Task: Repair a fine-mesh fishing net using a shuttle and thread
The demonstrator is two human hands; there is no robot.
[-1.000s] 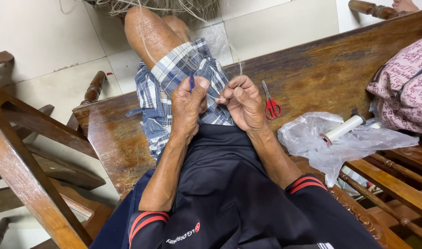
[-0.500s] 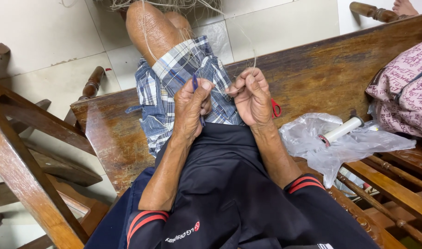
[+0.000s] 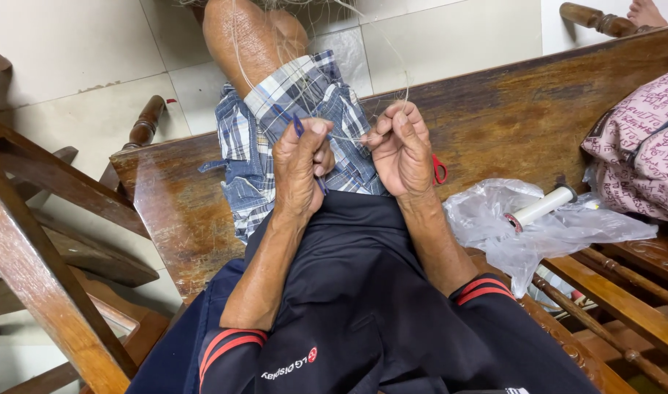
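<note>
Both hands are closed at frame centre: left hand (image 3: pixel 299 166) is clenched around a slim blue tool (image 3: pixel 298 127), right hand (image 3: pixel 401 149) is pinched on thin clear line (image 3: pixel 348 137), stretched between them over the checked shorts (image 3: pixel 265 149). A knotting or mesh-tying step is judged underway; steady tension and a precise pass of the tool are called for. Line looks fine and glossy. Red scissors (image 3: pixel 440 169), crinkled clear plastic bag (image 3: pixel 538 233) and white spool (image 3: pixel 542 208) are seen right on the worn wooden bench (image 3: pixel 524 117).

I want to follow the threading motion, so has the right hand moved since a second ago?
Yes. The right hand has shifted right along the wooden bench, now covering most of the red scissors that earlier lay clear beside it.
</note>
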